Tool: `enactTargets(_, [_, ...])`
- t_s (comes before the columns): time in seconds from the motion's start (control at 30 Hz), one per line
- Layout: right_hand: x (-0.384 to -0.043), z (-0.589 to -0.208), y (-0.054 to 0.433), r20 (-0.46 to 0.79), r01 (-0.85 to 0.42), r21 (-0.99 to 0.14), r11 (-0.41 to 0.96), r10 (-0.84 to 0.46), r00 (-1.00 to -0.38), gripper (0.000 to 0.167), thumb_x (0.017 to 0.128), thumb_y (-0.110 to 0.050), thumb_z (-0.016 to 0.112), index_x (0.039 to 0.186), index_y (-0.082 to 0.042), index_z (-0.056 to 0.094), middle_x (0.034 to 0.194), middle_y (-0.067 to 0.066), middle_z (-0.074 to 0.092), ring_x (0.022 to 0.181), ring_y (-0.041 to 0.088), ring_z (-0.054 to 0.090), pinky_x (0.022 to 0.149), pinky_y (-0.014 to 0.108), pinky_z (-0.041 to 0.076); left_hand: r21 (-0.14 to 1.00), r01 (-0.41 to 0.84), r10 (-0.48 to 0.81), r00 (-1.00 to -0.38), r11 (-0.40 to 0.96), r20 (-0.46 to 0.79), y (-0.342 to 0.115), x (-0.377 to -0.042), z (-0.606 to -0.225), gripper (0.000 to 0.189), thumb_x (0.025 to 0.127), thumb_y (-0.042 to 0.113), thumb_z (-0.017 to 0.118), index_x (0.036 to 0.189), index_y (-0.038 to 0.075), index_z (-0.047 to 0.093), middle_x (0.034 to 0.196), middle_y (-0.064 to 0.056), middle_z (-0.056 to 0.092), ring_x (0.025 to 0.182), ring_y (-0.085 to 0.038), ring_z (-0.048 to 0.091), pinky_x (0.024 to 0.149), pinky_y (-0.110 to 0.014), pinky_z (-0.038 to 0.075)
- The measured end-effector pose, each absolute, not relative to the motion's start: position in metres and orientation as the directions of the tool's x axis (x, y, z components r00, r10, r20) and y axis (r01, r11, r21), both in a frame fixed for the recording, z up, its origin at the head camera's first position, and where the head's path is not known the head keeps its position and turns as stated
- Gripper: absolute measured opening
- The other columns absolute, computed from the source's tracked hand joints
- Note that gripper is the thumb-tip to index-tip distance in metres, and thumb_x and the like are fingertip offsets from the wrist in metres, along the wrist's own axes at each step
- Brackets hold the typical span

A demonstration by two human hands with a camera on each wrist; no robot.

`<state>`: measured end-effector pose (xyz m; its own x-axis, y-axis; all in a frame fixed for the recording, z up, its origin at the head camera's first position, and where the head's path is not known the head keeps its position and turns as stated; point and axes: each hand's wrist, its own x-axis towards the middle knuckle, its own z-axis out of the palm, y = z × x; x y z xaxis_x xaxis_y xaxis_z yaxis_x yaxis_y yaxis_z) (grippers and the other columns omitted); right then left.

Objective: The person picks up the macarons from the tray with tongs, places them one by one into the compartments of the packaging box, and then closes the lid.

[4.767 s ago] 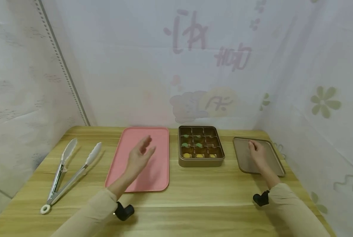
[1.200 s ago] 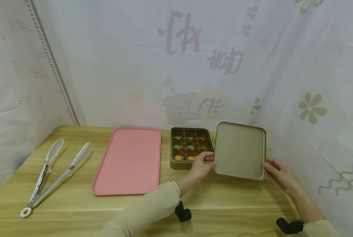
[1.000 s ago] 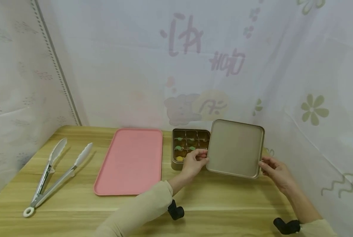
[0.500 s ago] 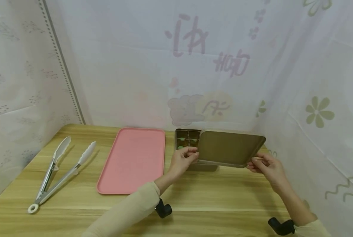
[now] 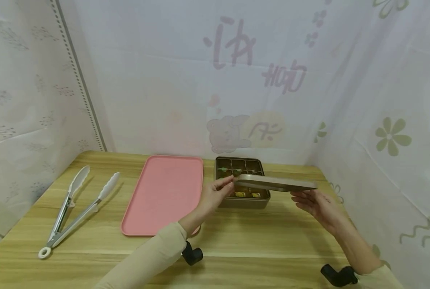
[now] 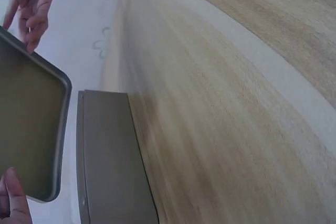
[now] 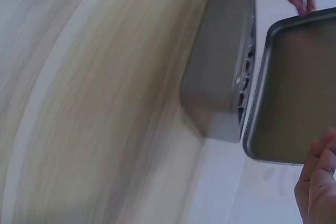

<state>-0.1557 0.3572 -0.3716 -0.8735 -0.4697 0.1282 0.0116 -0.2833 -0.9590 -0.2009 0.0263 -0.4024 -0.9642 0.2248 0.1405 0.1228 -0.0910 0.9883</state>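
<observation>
A brown-gold square tin lid (image 5: 274,183) is held in the air between both hands, seen nearly edge-on in the head view. My left hand (image 5: 215,194) pinches its left edge. My right hand (image 5: 317,206) grips the opposite edge. Below and behind the lid stands the matching tin (image 5: 243,202), divided into small compartments; green and yellow pieces show in some, and the lid hides part of them. Both wrist views show the hollow underside of the lid (image 6: 29,114), apart from the tin (image 7: 218,61).
A pink tray (image 5: 168,192) lies left of the tin, partly behind my left hand. Metal tongs (image 5: 74,216) with white tips lie spread at the far left. A printed cloth (image 5: 157,80) hangs along the back and sides of the wooden table (image 5: 258,245).
The lid was lying on the table at the right. Both hands have taken hold of it, lifted it, carried it left and tipped it from tilted up to nearly level over the tin.
</observation>
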Motion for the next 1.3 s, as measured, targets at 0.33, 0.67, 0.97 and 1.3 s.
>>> enactTargets(0.33, [-0.165, -0.371, 0.346, -0.023, 0.176, -0.932, -0.318, -0.431, -0.902, 0.036, 0.102, -0.006, 0.033, 0.120, -0.015, 0.062, 0.117, -0.002, 0.060, 0.101, 0.008, 0.059, 0.084, 0.019, 0.048, 0.989, 0.111, 0.252, -0.958, -0.101, 0.133, 0.018, -0.201, -0.398, 0.041, 0.099, 0.016, 0.048, 0.137, -0.001, 0.045, 0.123, -0.022, 0.059, 0.095, -0.018, 0.064, 0.086, -0.038, 0.051])
enactTargets(0.67, [-0.177, -0.379, 0.323, -0.117, 0.117, -0.993, 0.009, -0.162, -0.980, 0.053, 0.097, -0.016, 0.052, 0.139, 0.010, 0.034, 0.102, -0.012, 0.066, 0.090, 0.003, 0.061, 0.077, 0.017, 0.049, 0.994, -0.002, 0.239, -0.971, -0.112, 0.025, 0.012, -0.206, -0.404, 0.052, 0.093, 0.009, 0.058, 0.139, -0.006, 0.039, 0.136, -0.025, 0.046, 0.122, -0.033, 0.051, 0.094, -0.035, 0.046])
enactTargets(0.97, [-0.192, -0.384, 0.311, -0.137, 0.123, -0.983, 0.136, -0.099, -0.986, 0.059, 0.096, -0.020, 0.054, 0.139, 0.012, 0.031, 0.102, -0.014, 0.063, 0.091, -0.002, 0.061, 0.080, 0.017, 0.049, 0.982, -0.140, 0.208, -0.972, -0.128, -0.112, 0.005, -0.214, -0.408, 0.055, 0.091, 0.008, 0.061, 0.138, -0.008, 0.039, 0.138, -0.028, 0.043, 0.127, -0.034, 0.045, 0.100, -0.039, 0.041])
enactTargets(1.3, [-0.216, -0.394, 0.302, -0.055, 0.023, -0.956, 0.291, -0.102, -0.993, 0.051, 0.095, -0.016, 0.056, 0.139, 0.006, 0.039, 0.119, 0.013, 0.060, 0.089, -0.001, 0.061, 0.080, 0.021, 0.050, 0.999, -0.019, 0.198, -0.980, 0.029, -0.024, 0.001, -0.235, -0.407, 0.058, 0.089, 0.006, 0.063, 0.140, -0.004, 0.038, 0.142, -0.018, 0.042, 0.128, -0.031, 0.044, 0.103, -0.040, 0.038])
